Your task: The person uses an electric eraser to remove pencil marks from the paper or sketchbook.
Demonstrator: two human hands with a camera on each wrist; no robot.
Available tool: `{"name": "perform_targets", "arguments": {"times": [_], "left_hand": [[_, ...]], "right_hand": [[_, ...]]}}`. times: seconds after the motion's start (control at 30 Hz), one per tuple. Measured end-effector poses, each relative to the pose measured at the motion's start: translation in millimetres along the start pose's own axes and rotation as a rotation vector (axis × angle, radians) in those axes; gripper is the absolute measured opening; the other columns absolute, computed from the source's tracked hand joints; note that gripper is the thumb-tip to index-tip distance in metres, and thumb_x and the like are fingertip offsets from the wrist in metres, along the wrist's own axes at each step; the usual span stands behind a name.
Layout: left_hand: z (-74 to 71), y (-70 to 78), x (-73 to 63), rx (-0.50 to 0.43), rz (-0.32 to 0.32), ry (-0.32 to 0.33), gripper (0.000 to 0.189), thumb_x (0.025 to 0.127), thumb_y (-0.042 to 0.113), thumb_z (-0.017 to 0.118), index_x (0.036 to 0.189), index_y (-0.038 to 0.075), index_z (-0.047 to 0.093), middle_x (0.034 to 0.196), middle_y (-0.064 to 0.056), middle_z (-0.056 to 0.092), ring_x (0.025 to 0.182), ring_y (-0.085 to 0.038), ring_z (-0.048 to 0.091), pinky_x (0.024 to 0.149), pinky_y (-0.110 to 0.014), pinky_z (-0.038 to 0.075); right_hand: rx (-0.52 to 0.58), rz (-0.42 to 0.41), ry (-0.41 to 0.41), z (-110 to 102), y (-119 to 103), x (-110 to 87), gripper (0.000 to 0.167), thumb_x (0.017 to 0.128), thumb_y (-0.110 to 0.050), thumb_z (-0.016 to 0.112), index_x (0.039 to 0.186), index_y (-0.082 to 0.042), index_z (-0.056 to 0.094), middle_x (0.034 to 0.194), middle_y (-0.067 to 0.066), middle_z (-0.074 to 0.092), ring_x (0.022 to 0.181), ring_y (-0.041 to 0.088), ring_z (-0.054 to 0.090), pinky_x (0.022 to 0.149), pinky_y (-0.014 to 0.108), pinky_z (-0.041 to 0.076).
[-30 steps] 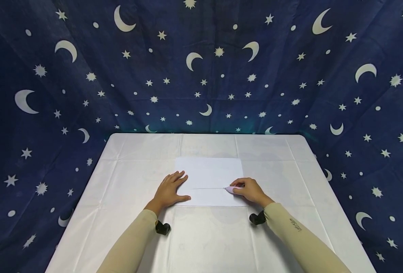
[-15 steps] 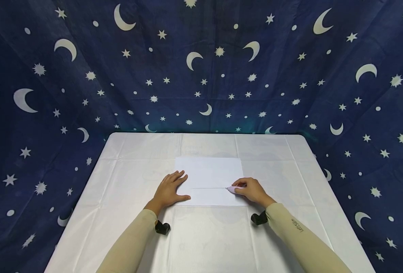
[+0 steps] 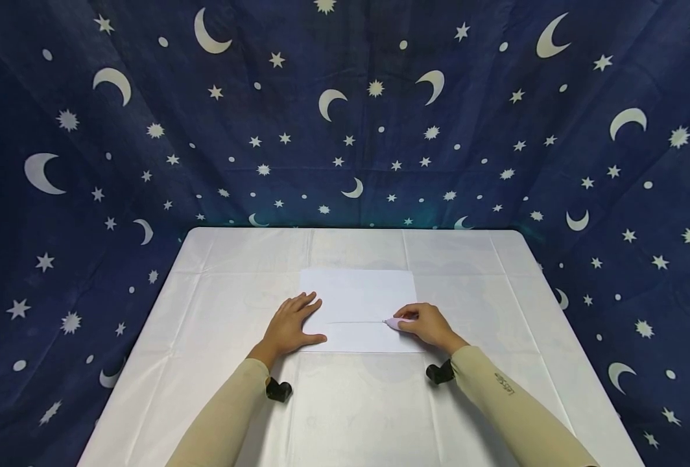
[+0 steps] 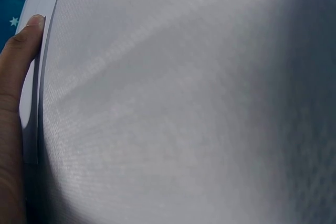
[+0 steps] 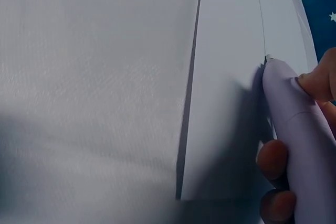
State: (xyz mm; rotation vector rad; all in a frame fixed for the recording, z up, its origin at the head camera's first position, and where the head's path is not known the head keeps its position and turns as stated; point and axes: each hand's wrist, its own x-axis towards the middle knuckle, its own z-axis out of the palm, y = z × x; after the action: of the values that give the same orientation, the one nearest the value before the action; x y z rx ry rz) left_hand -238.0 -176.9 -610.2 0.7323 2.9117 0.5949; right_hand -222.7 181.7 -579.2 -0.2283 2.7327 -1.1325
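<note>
Dark blue cloth [image 3: 345, 117] printed with moons and stars is hanging behind and to both sides of me, and a white-covered table [image 3: 216, 305] is stretching out under my arms. Seen from my head, a sheet of white paper [image 3: 356, 292] is lying on the table between my hands and reaching beyond them. I am pressing my left hand [image 3: 289, 327] flat on the paper's left edge, fingers straight and spread, holding nothing. My right hand [image 3: 429, 325] is curling around a pale lilac pen-shaped cutter [image 3: 393, 322], whose tip is pointing toward my left hand and touching the sheet. A thin line [image 3: 353, 322] is running across the paper from that tip toward my left thumb. Small black camera mounts [image 3: 277, 390] are sitting under both wrists, just behind the hands. I am seeing no containers anywhere near my hands.

From my left wrist, the white table cover is filling almost everything, shadowed on the right. My left hand [image 4: 16, 103] is showing along the left border, one straight finger lying beside the paper's edge [image 4: 39, 103].

From my right wrist, the paper [image 5: 231, 77] is lying over the table cover [image 5: 89, 87], its edge casting a dark line. My right hand's fingers [image 5: 273, 161] are wrapping the cutter [image 5: 294, 124], the tip resting on the sheet at the end of the thin line [image 5: 260, 14].
</note>
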Motion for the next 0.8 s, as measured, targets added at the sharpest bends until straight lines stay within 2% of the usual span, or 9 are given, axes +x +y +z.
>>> {"name": "perform_targets", "arguments": {"times": [0.2,0.8], "left_hand": [[-1.6,0.8,-0.4,-0.003,0.006,0.009,0.091,0.077,0.065,0.071,0.15,0.02,0.043,0.161,0.0,0.031,0.149,-0.027,0.024,0.123,-0.05,0.015],[1.9,-0.8,0.2,0.007,0.005,0.019,0.091,0.077,0.067,0.07,0.151,0.02,0.042,0.161,0.0,0.03,0.15,-0.026,0.023,0.124,-0.049,0.015]], "right_hand": [[-0.023,0.028,0.016,-4.7,3.6,-2.5,0.013,0.084,-0.022,0.077,0.097,-0.02,0.077,0.092,-0.003,0.07,0.084,0.015,0.058,0.072,0.027,0.047],[-0.022,0.016,0.007,-4.1,1.0,-2.0,0.013,0.082,-0.023,0.078,0.095,-0.021,0.078,0.092,-0.005,0.072,0.089,0.015,0.062,0.084,0.036,0.05]]}}
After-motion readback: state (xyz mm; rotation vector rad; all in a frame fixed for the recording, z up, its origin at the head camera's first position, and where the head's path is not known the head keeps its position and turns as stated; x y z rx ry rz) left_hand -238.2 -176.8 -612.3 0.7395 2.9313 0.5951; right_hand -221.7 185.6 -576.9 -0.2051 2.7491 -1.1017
